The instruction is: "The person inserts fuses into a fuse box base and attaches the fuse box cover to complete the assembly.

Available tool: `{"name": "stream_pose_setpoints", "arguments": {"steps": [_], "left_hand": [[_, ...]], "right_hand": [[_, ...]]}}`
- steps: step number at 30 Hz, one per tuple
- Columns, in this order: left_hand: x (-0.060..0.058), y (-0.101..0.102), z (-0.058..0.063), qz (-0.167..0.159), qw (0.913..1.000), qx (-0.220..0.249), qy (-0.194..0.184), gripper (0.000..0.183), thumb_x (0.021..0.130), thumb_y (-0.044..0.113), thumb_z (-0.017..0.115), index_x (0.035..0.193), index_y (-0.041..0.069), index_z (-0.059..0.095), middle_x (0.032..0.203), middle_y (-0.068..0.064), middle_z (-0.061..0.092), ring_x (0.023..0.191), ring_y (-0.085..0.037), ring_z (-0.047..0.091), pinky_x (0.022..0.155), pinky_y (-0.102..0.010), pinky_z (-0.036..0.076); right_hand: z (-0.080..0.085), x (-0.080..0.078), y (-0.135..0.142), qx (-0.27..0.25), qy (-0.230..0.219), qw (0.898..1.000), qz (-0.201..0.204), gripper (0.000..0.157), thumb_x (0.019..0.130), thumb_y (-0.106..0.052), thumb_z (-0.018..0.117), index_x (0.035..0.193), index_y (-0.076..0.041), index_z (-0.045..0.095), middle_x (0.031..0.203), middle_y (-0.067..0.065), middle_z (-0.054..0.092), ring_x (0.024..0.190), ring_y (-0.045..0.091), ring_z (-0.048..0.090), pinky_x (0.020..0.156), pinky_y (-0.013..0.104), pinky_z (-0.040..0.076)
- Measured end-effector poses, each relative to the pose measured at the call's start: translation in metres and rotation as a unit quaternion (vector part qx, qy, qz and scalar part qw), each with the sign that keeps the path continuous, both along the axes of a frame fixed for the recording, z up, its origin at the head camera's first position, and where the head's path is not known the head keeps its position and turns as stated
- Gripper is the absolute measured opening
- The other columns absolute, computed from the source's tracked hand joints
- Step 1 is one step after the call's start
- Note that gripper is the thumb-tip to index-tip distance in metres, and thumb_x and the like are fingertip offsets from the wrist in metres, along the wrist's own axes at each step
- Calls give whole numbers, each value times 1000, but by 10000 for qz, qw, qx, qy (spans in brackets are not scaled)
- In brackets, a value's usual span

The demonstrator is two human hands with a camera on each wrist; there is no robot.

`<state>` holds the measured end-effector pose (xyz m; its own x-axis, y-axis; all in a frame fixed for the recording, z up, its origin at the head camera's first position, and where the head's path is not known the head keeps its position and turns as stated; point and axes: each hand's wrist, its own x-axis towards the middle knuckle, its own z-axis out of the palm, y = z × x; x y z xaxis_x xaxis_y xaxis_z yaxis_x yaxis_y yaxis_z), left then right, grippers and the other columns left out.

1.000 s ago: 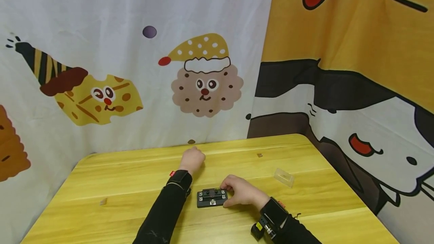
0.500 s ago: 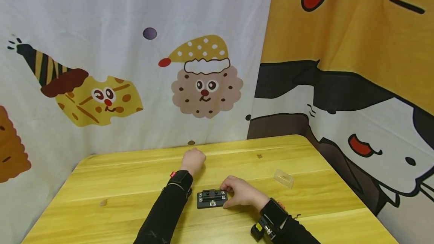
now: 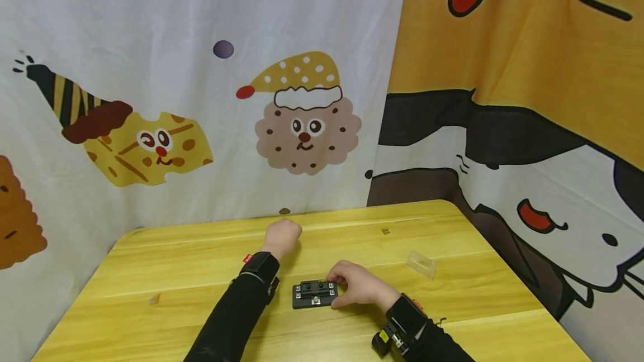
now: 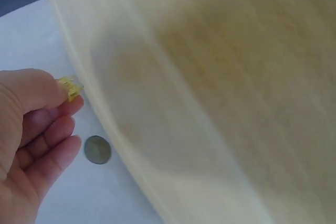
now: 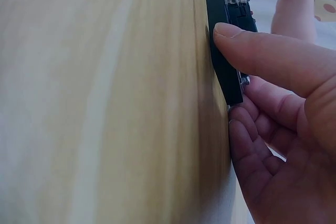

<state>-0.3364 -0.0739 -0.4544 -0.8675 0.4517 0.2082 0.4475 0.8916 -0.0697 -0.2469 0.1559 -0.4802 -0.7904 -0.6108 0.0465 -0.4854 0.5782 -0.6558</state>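
In the head view, a small black fixture [image 3: 315, 296] with metal terminals and a raised middle block lies flat on the wooden table. My right hand [image 3: 359, 285] grips its right end; in the right wrist view the thumb presses the near side of the black fixture [image 5: 224, 69], with the other fingers curled at the far end. My left hand [image 3: 283, 237] is farther back, near the table's far edge. The left wrist view shows the left hand [image 4: 31, 95] pinching a small yellow, see-through plastic piece [image 4: 70, 88] between thumb and index finger. Its exact kind is unclear.
A clear plastic box or lid [image 3: 421, 264] lies to the right on the table [image 3: 201, 272]. Small brownish marks or scraps [image 3: 385, 232] show at the back right and at the left. Printed curtains [image 3: 201, 71] hang behind the table.
My left hand and forearm have shifted slightly to the left, away from the fixture. The right hand and the black fixture have stayed in place.
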Motion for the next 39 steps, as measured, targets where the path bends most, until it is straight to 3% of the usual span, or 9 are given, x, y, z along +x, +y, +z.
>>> {"name": "stream_pose_setpoints", "arguments": {"steps": [7, 15, 25, 29, 39], "left_hand": [[4, -3, 9, -413, 9971, 636, -105, 36, 76, -2, 70, 59, 19, 46, 63, 4, 42, 61, -14, 36, 56, -31, 33], [14, -8, 23, -916, 9919, 869, -109, 35, 77, -5, 63, 58, 19, 45, 63, 3, 38, 61, -13, 32, 55, -30, 29], [30, -18, 28, -1625, 9808, 1042, 262, 21, 80, -7, 68, 74, 13, 74, 73, 4, 65, 70, -15, 62, 66, -29, 51], [39, -20, 30, -1825, 9762, 1146, 228, 18, 80, -6, 70, 77, 11, 75, 76, 2, 68, 73, -17, 64, 70, -32, 53], [55, -20, 29, -1933, 9740, 1177, -92, 17, 80, -2, 71, 77, 14, 75, 77, 5, 70, 73, -11, 64, 68, -28, 52]], "right_hand": [[-1, 0, 0, -15, 133, 9999, 33, 43, 68, -16, 90, 103, -10, 66, 101, -5, 56, 91, 10, 56, 85, 28, 48], [0, 1, 0, 2, 111, 9999, 37, 43, 68, -16, 90, 103, -10, 66, 101, -5, 56, 91, 10, 56, 85, 29, 48], [0, 1, 0, 43, 82, 10000, 2, 43, 69, -17, 90, 104, -11, 67, 102, -5, 56, 92, 11, 56, 86, 30, 48], [-1, 1, 0, 56, 111, 9999, -12, 44, 68, -18, 90, 104, -10, 67, 102, -5, 56, 92, 10, 56, 86, 30, 48], [-2, 0, 0, 47, 89, 9999, -28, 43, 68, -17, 91, 103, -11, 66, 101, -6, 55, 91, 10, 55, 85, 30, 48]]}}
